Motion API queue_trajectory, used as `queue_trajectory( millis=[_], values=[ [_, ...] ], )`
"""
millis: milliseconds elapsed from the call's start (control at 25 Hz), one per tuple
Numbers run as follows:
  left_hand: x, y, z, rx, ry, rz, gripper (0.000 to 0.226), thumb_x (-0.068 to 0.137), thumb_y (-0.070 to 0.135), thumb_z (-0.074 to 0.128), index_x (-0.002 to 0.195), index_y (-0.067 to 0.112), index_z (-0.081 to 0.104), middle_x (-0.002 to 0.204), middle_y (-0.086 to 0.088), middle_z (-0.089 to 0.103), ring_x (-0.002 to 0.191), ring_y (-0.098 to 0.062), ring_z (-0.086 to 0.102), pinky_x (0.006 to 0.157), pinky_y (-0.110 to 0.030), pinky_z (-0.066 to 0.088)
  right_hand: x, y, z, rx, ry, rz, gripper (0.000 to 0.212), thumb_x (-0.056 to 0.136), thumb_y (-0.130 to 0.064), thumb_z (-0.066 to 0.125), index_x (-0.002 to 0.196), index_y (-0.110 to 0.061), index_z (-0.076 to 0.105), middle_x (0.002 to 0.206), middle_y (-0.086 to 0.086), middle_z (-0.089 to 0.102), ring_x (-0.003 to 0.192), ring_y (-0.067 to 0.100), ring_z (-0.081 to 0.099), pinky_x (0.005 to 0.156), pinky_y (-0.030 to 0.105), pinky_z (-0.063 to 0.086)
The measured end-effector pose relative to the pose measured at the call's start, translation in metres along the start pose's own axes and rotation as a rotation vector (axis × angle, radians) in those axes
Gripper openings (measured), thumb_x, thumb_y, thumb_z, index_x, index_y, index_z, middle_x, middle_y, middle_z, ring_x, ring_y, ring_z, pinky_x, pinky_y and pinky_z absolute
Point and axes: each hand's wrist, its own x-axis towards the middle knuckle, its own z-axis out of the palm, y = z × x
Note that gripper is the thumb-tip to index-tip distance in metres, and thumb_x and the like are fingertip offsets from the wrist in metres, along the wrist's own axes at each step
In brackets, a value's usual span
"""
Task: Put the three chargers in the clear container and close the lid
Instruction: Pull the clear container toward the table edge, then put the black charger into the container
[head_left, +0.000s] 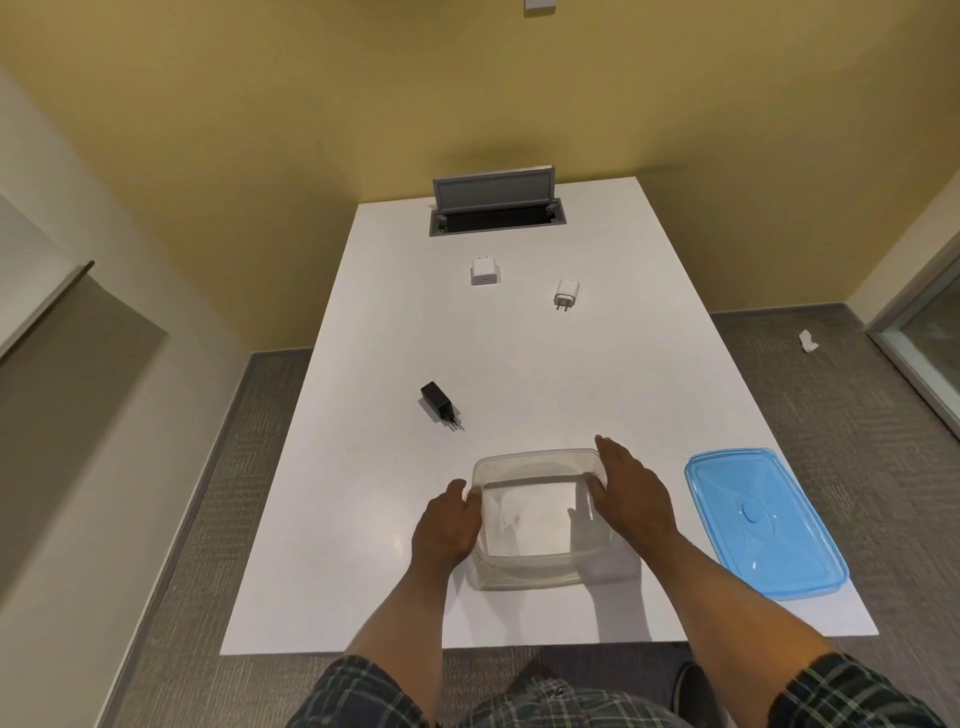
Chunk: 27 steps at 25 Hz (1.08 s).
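A clear plastic container (537, 564) stands open on the white table (363, 519) near its front edge, with nothing inside. My left hand (449, 525) rests against its left wall and my right hand (631, 496) lies on its right rim, so both hold it. A black charger (437, 399) lies to the far left of the container. A square white charger (485, 271) and a slimmer white charger (566, 294) lie farther back. The blue lid (761, 522) lies flat to the right of the container.
An open grey cable hatch (496, 201) with its flap raised sits at the table's far end. Yellow wall behind. Grey carpet surrounds the table, with a scrap of white paper (808, 341) on the floor at right.
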Motion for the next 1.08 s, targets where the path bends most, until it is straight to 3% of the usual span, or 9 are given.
queue_trajectory(
  millis=[200, 360, 680, 840, 1080],
  values=[
    [0.027, 0.009, -0.013, 0.084, 0.115, 0.076, 0.043, 0.105, 0.039, 0.039, 0.141, 0.018, 0.052, 0.134, -0.005, 0.064, 0.126, -0.027, 0.059, 0.103, -0.041, 0.049, 0.025, -0.013, 0.0, -0.071, -0.019, -0.115, 0.054, 0.098, -0.033, 0.055, 0.15, -0.021, 0.044, 0.156, -0.002, 0.044, 0.138, 0.02, 0.046, 0.109, 0.037, 0.038],
    [0.057, 0.017, -0.026, 0.193, 0.111, 0.117, 0.046, 0.102, 0.03, 0.045, 0.147, 0.021, 0.045, 0.146, -0.002, 0.053, 0.131, -0.024, 0.055, 0.106, -0.04, 0.046, 0.048, -0.032, -0.002, -0.158, -0.115, -0.226, 0.047, 0.096, -0.031, 0.057, 0.142, -0.025, 0.053, 0.147, -0.004, 0.053, 0.134, 0.022, 0.049, 0.107, 0.036, 0.041],
    [0.122, 0.025, -0.049, 0.657, 0.002, 0.234, 0.061, 0.096, 0.023, 0.054, 0.153, 0.02, 0.034, 0.166, -0.011, 0.017, 0.121, -0.039, 0.055, 0.094, -0.044, 0.05, 0.087, -0.038, -0.007, -0.334, -0.367, -0.333, 0.057, 0.09, -0.034, 0.061, 0.144, -0.023, 0.049, 0.144, -0.001, 0.052, 0.128, 0.023, 0.052, 0.108, 0.036, 0.037],
    [0.149, 0.03, -0.055, 0.79, -0.016, 0.285, 0.067, 0.095, 0.019, 0.054, 0.156, 0.024, 0.027, 0.17, -0.008, -0.001, 0.125, -0.039, 0.052, 0.094, -0.045, 0.046, 0.089, -0.02, -0.006, -0.249, -0.341, -0.298, 0.055, 0.091, -0.043, 0.061, 0.142, -0.026, 0.052, 0.143, -0.004, 0.054, 0.128, 0.021, 0.052, 0.107, 0.033, 0.036],
    [0.176, 0.033, -0.06, 0.942, -0.055, 0.322, 0.063, 0.099, 0.018, 0.055, 0.156, 0.021, 0.027, 0.168, -0.011, 0.003, 0.117, -0.039, 0.06, 0.096, -0.048, 0.045, 0.08, -0.001, 0.006, -0.149, -0.222, -0.333, 0.055, 0.089, -0.048, 0.062, 0.14, -0.027, 0.054, 0.137, -0.007, 0.058, 0.12, 0.019, 0.056, 0.101, 0.031, 0.041]
  ],
)
